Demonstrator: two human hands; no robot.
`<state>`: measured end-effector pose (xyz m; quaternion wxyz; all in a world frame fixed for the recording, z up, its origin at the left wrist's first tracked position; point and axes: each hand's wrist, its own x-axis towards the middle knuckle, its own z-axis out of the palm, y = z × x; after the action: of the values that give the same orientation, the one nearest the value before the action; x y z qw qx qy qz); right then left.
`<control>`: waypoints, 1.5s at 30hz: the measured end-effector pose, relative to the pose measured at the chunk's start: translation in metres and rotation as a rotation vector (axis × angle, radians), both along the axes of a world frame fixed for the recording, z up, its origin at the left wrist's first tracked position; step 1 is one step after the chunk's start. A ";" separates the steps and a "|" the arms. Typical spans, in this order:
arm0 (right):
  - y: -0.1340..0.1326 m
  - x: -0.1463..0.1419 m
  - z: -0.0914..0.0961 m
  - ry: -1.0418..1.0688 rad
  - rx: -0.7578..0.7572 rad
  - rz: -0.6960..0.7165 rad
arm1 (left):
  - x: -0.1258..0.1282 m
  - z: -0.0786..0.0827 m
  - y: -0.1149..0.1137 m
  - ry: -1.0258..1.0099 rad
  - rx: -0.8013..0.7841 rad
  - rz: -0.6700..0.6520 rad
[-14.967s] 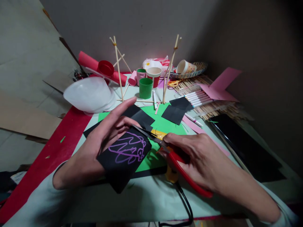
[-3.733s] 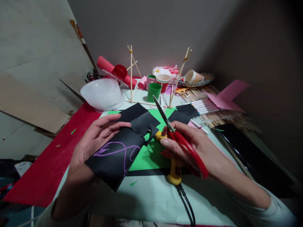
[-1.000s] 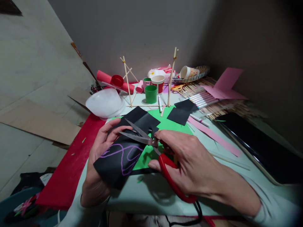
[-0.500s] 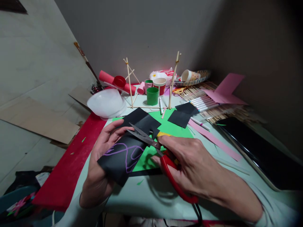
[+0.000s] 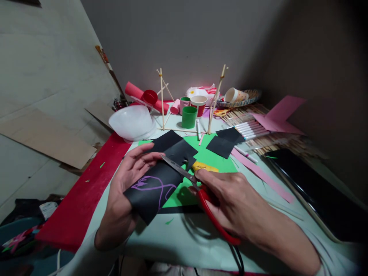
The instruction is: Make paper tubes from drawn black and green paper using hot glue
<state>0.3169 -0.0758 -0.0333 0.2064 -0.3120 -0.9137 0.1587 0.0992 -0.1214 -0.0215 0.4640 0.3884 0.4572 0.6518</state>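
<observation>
My left hand holds a piece of black paper with a purple outline drawn on it, fingers curled over its top edge. My right hand grips red-handled scissors. Their blades are closed and lie along the paper's upper right edge, the tips near my left fingertips. Under both hands lies a green sheet with loose black paper pieces on it.
A white bowl sits upside down at the left, beside a red paper strip. Two stick tripods, a green cup, other cups, white markers, pink paper and a black tablet fill the back and right.
The scissor blades, apart half a second ago, have come together along the paper's edge. My left hand has turned the black paper a little.
</observation>
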 end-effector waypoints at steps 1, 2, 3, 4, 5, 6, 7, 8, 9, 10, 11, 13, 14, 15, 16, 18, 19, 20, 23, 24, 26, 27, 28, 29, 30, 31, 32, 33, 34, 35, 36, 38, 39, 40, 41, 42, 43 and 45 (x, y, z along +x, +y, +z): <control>0.000 0.000 0.000 0.003 -0.027 -0.009 | -0.001 -0.001 0.001 0.011 -0.010 -0.008; 0.001 -0.001 0.001 0.017 -0.070 -0.017 | -0.002 -0.003 0.001 0.027 -0.017 -0.014; 0.002 -0.001 0.002 0.045 -0.121 -0.029 | -0.003 -0.004 0.002 0.049 -0.017 -0.021; 0.003 -0.002 0.004 0.089 -0.174 -0.051 | -0.004 -0.006 0.002 0.074 -0.003 -0.029; 0.005 -0.002 0.005 0.146 -0.231 -0.080 | -0.006 -0.008 0.002 0.105 0.024 -0.042; 0.007 -0.002 0.007 0.210 -0.286 -0.117 | -0.006 -0.010 0.002 0.141 0.054 -0.059; 0.010 -0.001 0.008 0.271 -0.336 -0.155 | -0.006 -0.011 0.001 0.181 0.085 -0.076; 0.013 -0.001 0.010 0.328 -0.379 -0.191 | -0.005 -0.011 0.001 0.219 0.119 -0.093; 0.015 0.000 0.011 0.381 -0.423 -0.211 | -0.003 -0.010 0.000 0.255 0.138 -0.103; 0.017 0.000 0.012 0.434 -0.479 -0.212 | -0.001 -0.008 -0.001 0.285 0.140 -0.103; 0.019 0.001 0.013 0.493 -0.547 -0.198 | 0.003 -0.006 -0.001 0.310 0.130 -0.096; 0.019 0.000 0.015 0.616 -0.709 -0.151 | 0.010 0.000 -0.001 0.347 0.119 -0.093; 0.019 0.000 0.015 0.671 -0.789 -0.131 | 0.013 0.003 0.000 0.371 0.121 -0.113; 0.018 -0.001 0.016 0.713 -0.856 -0.122 | 0.015 0.005 0.001 0.401 0.135 -0.143; 0.016 -0.002 0.017 0.751 -0.903 -0.122 | 0.017 0.007 0.003 0.437 0.164 -0.171; 0.014 -0.003 0.018 0.823 -0.967 -0.134 | 0.017 0.008 0.006 0.528 0.226 -0.188; 0.014 -0.004 0.019 0.862 -0.991 -0.143 | 0.017 0.008 0.007 0.582 0.256 -0.169; 0.013 -0.004 0.019 0.901 -1.004 -0.149 | 0.017 0.008 0.008 0.641 0.284 -0.136; 0.013 -0.006 0.019 0.985 -1.004 -0.158 | 0.018 0.007 0.009 0.815 0.342 0.001; 0.013 -0.007 0.018 1.004 -0.995 -0.163 | 0.020 0.007 0.009 0.850 0.346 0.057; 0.013 -0.009 0.017 1.048 -0.982 -0.179 | 0.023 0.007 0.009 0.847 0.334 0.147; 0.013 -0.010 0.017 1.071 -0.977 -0.182 | 0.024 0.008 0.010 0.800 0.321 0.163; 0.013 -0.011 0.016 1.093 -0.975 -0.181 | 0.025 0.008 0.011 0.727 0.304 0.161; 0.013 -0.011 0.015 1.110 -0.976 -0.178 | 0.026 0.009 0.012 0.642 0.291 0.144; 0.012 -0.011 0.014 1.117 -0.981 -0.171 | 0.026 0.009 0.014 0.559 0.278 0.117; 0.012 -0.011 0.014 1.114 -0.989 -0.163 | 0.026 0.010 0.015 0.489 0.268 0.088; 0.012 -0.011 0.013 1.105 -0.998 -0.158 | 0.026 0.010 0.017 0.438 0.262 0.064; 0.012 -0.011 0.012 1.096 -1.004 -0.156 | 0.025 0.010 0.018 0.410 0.257 0.049; 0.012 -0.011 0.012 1.088 -1.008 -0.153 | 0.025 0.010 0.018 0.401 0.257 0.039; 0.012 -0.011 0.011 1.082 -1.010 -0.151 | 0.024 0.009 0.018 0.405 0.261 0.028; 0.012 -0.011 0.011 1.082 -1.012 -0.149 | 0.024 0.009 0.018 0.419 0.273 0.014; 0.012 -0.012 0.011 1.096 -1.010 -0.149 | 0.024 0.008 0.016 0.467 0.314 -0.018; 0.013 -0.012 0.011 1.100 -1.008 -0.153 | 0.023 0.008 0.015 0.497 0.330 -0.035; 0.013 -0.013 0.011 1.104 -1.006 -0.162 | 0.023 0.009 0.013 0.529 0.343 -0.043; 0.014 -0.013 0.011 1.105 -1.004 -0.174 | 0.022 0.009 0.012 0.565 0.347 -0.042; 0.014 -0.012 0.011 1.105 -1.007 -0.185 | 0.021 0.010 0.010 0.603 0.346 -0.032; 0.014 -0.012 0.011 1.106 -1.015 -0.196 | 0.021 0.011 0.009 0.634 0.337 -0.019; 0.014 -0.011 0.011 1.112 -1.048 -0.210 | 0.019 0.012 0.008 0.664 0.318 -0.004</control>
<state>0.3060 -0.0615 -0.0222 0.4745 -0.3286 -0.4465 0.6838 0.1179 -0.1135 -0.0094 0.2254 0.6468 0.4752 0.5522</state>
